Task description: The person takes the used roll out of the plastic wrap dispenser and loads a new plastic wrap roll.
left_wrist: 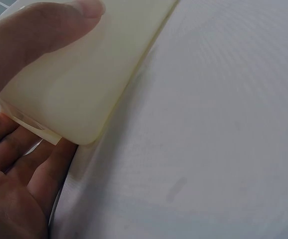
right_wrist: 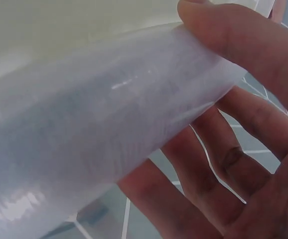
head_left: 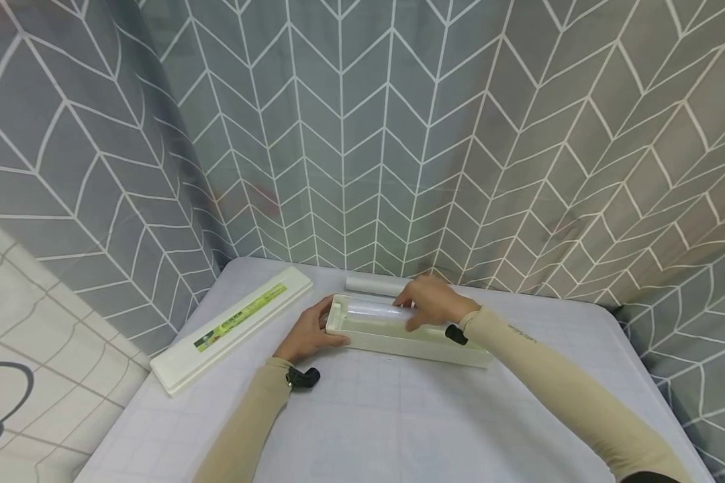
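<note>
A long cream-coloured box [head_left: 417,347] lies open-topped near the far side of the table. My left hand [head_left: 311,332] grips its left end, thumb on the near side wall and fingers around the end. In the left wrist view the thumb presses the smooth wall [left_wrist: 79,84]. My right hand [head_left: 436,300] holds a clear, shiny roll of plastic wrap [head_left: 371,310] over the box, the roll's left part lying within the box outline. In the right wrist view, thumb and fingers curl round the roll [right_wrist: 99,114].
A long off-white lid [head_left: 181,362] with a green label [head_left: 242,316] lies slanted at the left of the table. Behind the box rests a white tube [head_left: 371,286], partly hidden by my right hand. A grey patterned curtain [head_left: 368,134] hangs along the table's far edge.
</note>
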Motion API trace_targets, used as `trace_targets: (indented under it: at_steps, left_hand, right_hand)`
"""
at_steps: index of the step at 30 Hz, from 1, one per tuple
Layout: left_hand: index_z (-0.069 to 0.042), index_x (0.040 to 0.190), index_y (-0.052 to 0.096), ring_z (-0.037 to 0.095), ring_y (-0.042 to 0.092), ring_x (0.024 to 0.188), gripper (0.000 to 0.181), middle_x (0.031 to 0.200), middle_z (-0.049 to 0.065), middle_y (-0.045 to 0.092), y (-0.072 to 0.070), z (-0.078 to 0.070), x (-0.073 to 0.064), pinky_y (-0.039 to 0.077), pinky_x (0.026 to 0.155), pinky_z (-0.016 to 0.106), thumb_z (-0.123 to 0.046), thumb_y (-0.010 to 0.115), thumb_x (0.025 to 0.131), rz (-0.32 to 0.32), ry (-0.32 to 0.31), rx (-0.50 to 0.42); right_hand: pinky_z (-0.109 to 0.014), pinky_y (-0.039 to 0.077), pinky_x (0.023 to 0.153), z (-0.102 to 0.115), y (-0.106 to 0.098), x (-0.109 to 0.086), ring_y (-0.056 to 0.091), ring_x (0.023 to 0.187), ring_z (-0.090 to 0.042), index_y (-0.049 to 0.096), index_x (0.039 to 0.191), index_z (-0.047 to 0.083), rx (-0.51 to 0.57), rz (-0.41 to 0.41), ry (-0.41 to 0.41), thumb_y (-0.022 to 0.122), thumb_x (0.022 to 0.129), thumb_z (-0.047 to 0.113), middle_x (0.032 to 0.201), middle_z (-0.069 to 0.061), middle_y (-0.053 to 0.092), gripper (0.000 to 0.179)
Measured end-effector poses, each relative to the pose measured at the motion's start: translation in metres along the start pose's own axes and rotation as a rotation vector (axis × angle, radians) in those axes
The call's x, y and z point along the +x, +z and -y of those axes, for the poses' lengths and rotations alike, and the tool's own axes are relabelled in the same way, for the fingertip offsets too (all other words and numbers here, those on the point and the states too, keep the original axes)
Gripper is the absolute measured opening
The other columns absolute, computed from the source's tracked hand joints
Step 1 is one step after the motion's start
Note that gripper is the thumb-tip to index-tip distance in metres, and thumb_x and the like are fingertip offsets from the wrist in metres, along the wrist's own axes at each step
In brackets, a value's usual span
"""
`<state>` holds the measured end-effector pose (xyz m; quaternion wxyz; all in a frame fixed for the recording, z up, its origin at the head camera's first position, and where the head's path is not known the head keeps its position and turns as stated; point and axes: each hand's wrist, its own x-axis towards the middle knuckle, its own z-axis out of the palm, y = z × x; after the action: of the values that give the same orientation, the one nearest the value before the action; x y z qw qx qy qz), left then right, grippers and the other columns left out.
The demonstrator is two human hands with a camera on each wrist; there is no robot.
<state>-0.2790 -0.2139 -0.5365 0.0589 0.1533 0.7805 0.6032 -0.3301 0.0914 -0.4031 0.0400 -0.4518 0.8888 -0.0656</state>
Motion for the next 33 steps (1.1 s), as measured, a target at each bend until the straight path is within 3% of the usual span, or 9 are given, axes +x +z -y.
trace_targets:
  at_steps: [11,27,33]
  left_hand:
    - [-0.012,0.163,0.039,0.035,0.056,0.143,0.104,0.16,0.015,0.049,0.002,0.002,0.002,0.055,0.108,0.033,-0.007,0.096,0.076,0.003,0.009,-0.019]
    - [-0.01,0.163,0.037,0.036,0.059,0.14,0.106,0.161,0.015,0.048,-0.002,-0.001,0.002,0.056,0.108,0.035,-0.006,0.096,0.076,-0.005,-0.015,-0.003]
    - [-0.011,0.164,0.037,0.035,0.058,0.141,0.106,0.161,0.015,0.048,-0.001,0.002,0.002,0.056,0.106,0.031,-0.005,0.095,0.076,0.002,-0.018,-0.024]
  right_hand:
    - [-0.037,0.06,0.09,0.006,0.014,0.014,0.074,0.093,-0.016,0.083,0.118,0.012,0.031,0.063,0.081,0.1,0.071,0.025,0.1,0.0,0.082,0.052]
    - [-0.039,0.059,0.095,0.013,0.018,0.024,0.071,0.096,-0.021,0.081,0.119,0.005,0.051,0.123,0.101,0.1,0.072,0.018,0.102,-0.007,0.081,0.053]
    - [-0.036,0.058,0.082,0.012,0.022,0.025,0.064,0.082,-0.016,0.084,0.108,0.007,0.02,0.131,0.051,0.099,0.071,0.016,0.088,-0.003,0.078,0.041]
